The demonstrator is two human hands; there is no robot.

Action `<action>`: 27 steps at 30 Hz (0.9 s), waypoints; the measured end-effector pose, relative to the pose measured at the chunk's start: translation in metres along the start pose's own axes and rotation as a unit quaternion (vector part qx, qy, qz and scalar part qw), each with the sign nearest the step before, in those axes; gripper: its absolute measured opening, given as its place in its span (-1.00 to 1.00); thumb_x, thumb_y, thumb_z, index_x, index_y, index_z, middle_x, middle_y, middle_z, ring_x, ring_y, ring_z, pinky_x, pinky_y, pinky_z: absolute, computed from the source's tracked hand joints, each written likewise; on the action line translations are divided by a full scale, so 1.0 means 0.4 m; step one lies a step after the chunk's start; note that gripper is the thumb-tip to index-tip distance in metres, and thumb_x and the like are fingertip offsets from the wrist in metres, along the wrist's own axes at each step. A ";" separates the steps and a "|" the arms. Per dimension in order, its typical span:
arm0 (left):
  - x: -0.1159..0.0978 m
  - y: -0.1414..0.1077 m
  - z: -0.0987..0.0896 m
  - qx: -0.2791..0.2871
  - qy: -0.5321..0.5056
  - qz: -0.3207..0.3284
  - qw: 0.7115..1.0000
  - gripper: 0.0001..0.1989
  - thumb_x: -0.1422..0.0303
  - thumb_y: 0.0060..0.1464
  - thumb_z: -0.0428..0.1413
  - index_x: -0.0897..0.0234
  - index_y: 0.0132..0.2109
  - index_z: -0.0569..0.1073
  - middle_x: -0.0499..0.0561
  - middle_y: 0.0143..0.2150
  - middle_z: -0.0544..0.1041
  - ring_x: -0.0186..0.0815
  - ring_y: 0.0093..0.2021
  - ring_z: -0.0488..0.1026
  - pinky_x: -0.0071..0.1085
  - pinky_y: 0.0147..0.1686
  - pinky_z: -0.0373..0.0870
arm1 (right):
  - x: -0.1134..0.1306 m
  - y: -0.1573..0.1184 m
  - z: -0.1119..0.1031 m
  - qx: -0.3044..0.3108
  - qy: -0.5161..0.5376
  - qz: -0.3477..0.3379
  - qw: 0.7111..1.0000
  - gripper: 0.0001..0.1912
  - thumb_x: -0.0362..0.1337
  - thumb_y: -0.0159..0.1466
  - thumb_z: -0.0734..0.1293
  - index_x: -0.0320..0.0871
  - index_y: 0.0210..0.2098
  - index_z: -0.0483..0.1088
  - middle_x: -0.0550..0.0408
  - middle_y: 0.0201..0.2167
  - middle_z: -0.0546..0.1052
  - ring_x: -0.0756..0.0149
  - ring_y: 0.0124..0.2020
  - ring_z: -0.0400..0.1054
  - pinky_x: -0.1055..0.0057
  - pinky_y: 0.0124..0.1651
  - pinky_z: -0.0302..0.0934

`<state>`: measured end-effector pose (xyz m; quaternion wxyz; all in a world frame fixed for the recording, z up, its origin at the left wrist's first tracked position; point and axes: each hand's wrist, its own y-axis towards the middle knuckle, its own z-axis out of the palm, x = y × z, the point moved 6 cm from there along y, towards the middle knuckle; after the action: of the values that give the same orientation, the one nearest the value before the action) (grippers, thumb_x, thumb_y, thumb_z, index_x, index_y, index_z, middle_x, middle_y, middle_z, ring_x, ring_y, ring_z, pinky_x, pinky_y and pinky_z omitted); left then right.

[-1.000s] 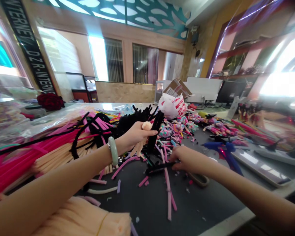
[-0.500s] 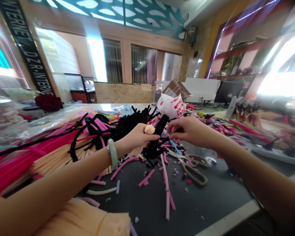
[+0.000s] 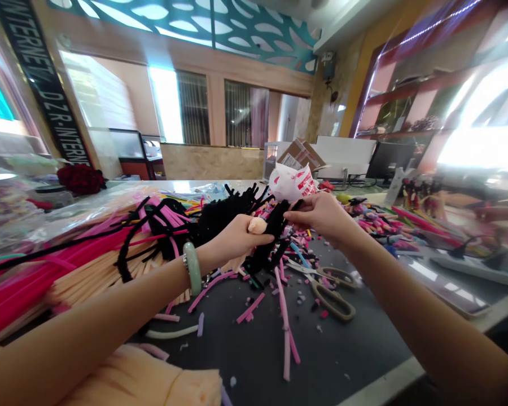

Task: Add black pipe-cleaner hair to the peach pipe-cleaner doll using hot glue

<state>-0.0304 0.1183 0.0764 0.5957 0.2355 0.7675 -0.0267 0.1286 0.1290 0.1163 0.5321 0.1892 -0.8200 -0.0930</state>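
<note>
1. Firstly, the dark tabletop (image 3: 347,352) is the largest thing under my hands; small scraps are scattered on it, so a light piece, if dropped, could get lost among them.
2. At lower left, near me, lies a banded bundle of peach chenille stems (image 3: 161,383). I judge it soft outside and springy inside, best taken around its band.
3. Beyond my left hand (image 3: 237,235) rises a heap of black chenille stems (image 3: 224,213), which probably tangle easily.
4. This left hand is closed on a bunch of black chenille (image 3: 276,220), tilted, over the middle of the table. It should be very light, not slippery, bendable; I would grip it low, without crushing the fuzz.
5. To the right, beige-handled scissors (image 3: 314,274) lie on the table; being stiff and heavier, they are best taken by the loops.
6. Between my left thumb and forefinger shows a peach fuzzy knob (image 3: 257,226); hard pressing may flatten it.
7. Lastly, my right hand (image 3: 322,213) has its fingertips pinched on a black strand (image 3: 297,203) beside the bunch's top. Whether it is attached, I cannot tell; a light pinch near the end should suffice.
</note>
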 end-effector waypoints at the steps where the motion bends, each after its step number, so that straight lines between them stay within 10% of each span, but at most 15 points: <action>1: 0.000 -0.001 0.000 -0.002 0.000 -0.001 1.000 -0.81 0.32 -0.18 0.26 0.37 -0.43 0.47 -0.12 -0.61 0.40 -0.39 -0.58 0.34 -0.48 -0.56 0.27 | -0.006 0.001 0.005 -0.003 0.020 0.007 1.000 -0.71 -0.14 -0.05 0.49 -0.24 -0.51 0.44 0.13 -0.66 0.48 0.43 -0.64 0.32 0.46 -0.55 0.25; 27: 0.027 0.008 0.011 -0.007 0.072 -0.016 0.997 -0.73 0.24 -0.13 0.24 0.34 -0.47 0.35 -0.20 -0.65 0.21 -0.49 -0.62 0.13 -0.52 -0.64 0.03 | -0.054 0.001 0.072 -0.007 0.090 0.008 0.996 -0.60 -0.10 -0.09 0.52 -0.18 -0.69 0.27 0.18 -0.74 0.45 0.50 -0.75 0.25 0.56 -0.69 0.12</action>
<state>-0.0270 0.1235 0.0658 0.5397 0.2206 0.8123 -0.0141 0.1103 0.1369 0.0863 0.6055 0.1871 -0.7697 -0.0769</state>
